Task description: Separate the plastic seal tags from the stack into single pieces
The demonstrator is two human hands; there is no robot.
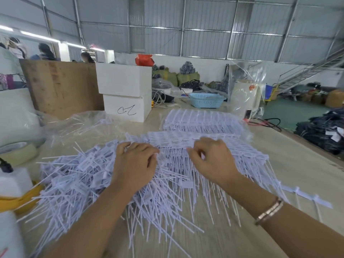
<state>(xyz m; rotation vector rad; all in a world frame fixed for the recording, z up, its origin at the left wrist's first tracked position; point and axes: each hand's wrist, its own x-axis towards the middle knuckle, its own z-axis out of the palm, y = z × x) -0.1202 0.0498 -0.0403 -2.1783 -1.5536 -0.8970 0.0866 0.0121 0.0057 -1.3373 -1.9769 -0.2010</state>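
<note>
Both curled hands, left hand [135,161] and right hand [210,157], gripping seal tags [173,146]; blue basket [206,100] contents unclear.

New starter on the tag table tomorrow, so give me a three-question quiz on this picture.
1. True or false: both hands rest on the tags.
2. Which wrist wears the bracelet?
3. The blue basket sits: A) beside the left hand, B) at the table's far end, C) on the white boxes.

Key: 1 true, left hand on the loose pile, right hand on the joined stack. 2 right. 3 B.
</note>
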